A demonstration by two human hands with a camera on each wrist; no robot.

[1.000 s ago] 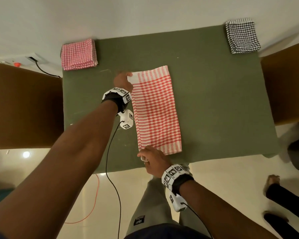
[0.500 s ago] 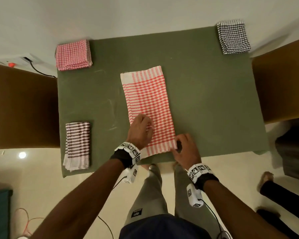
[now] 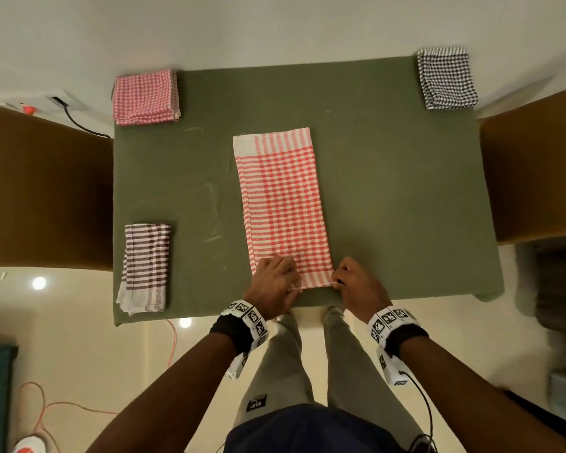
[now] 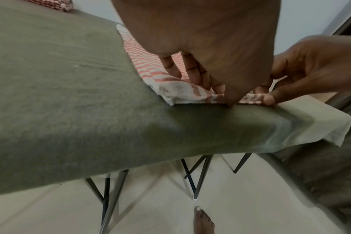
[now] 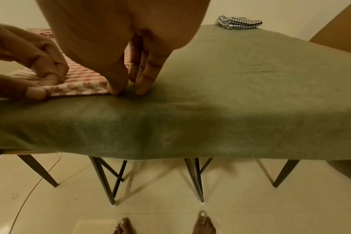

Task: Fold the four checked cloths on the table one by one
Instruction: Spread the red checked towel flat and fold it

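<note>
A red-and-white checked cloth [image 3: 285, 204] lies folded into a long strip at the middle of the green-covered table [image 3: 389, 191]. My left hand [image 3: 290, 279] is at its near left end, fingers [image 4: 190, 71] on top and thumb at the hem, pinching the edge. My right hand [image 3: 339, 279] pinches the near right corner, with its thumb tip [image 5: 114, 88] on the cloth [image 5: 80, 83]. A folded pink checked cloth [image 3: 146, 96] sits at the far left corner. A folded black-and-white one [image 3: 446, 78] sits at the far right, and a brown striped one [image 3: 146, 266] near left.
Brown wooden surfaces [image 3: 43, 191] flank the table on both sides. The near table edge [image 3: 307, 308] runs just behind my hands. Below it are metal table legs [image 5: 196, 178], my bare feet [image 5: 202, 223] and an orange cable [image 3: 174, 341] on the tiled floor.
My left hand came back from the cloth's far left corner to its near left end. My right hand slid from the near left corner to the near right corner.
</note>
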